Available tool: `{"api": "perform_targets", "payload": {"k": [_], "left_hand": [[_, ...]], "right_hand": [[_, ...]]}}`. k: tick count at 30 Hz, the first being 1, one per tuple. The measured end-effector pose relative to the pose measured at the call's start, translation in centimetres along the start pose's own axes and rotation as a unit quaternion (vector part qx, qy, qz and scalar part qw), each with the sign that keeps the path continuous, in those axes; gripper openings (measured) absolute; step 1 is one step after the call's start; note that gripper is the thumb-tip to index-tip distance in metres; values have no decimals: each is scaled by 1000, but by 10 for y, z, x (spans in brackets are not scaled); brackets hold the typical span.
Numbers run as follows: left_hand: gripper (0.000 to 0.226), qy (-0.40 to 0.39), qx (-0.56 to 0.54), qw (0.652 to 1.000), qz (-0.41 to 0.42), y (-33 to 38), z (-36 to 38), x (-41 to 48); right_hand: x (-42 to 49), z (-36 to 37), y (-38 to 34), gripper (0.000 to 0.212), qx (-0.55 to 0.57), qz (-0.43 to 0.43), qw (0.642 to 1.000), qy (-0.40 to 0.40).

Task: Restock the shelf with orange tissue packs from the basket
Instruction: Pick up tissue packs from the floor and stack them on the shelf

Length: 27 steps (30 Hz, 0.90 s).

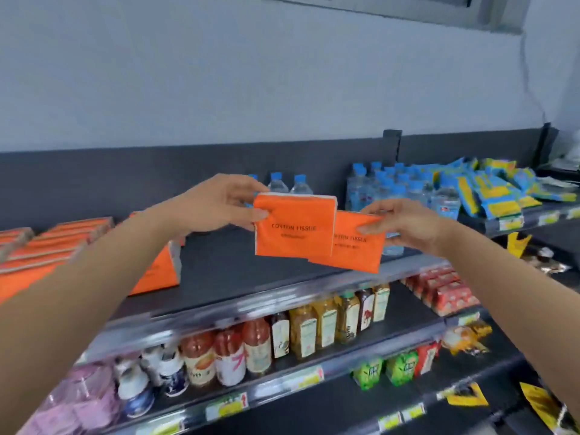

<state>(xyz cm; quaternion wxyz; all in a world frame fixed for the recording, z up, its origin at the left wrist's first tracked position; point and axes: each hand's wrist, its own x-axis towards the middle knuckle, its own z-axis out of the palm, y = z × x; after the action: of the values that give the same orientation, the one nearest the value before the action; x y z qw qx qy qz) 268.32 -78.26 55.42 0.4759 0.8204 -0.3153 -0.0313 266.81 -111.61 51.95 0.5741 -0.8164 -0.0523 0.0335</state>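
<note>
1. My left hand (219, 202) pinches the left pack (295, 229) at its upper left corner, thumb on the front face.
2. My right hand (408, 224) pinches the right pack (354, 246) at its upper right corner, fingers curled on the edge.
3. Both packs are orange, upright and off the surface, held over the top shelf (235, 268). Print reads "COTTON TISSUE".
4. The left pack overlaps the right pack's left edge from in front. I can't tell whether they touch.
5. The dark shelf deck shows below the two packs.
6. Stocked packs (47, 246) lie in rows at the left end. A standing pack (160, 271) is upright just right of them.
7. Water bottles (392, 189) stand behind and to the right, with snack bags (489, 189) further right.
8. Drink bottles (298, 334) stand in a row on the shelf below.
</note>
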Motion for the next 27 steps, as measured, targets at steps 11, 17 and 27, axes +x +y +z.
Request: {"api": "perform_targets", "payload": {"k": [11,17,27], "left_hand": [[28,182,161,959,-148,-146,-171,52],[33,108,167,963,-180,-213,-166,112],[70,31,345,920,-182,-234,-172,139]], "right_hand": [[168,151,-14,37,-31,-15,999,-9],[255,219,-12,44,-64,-35,997,14],[295,267,-5,69,-193,-98,967,135]]}}
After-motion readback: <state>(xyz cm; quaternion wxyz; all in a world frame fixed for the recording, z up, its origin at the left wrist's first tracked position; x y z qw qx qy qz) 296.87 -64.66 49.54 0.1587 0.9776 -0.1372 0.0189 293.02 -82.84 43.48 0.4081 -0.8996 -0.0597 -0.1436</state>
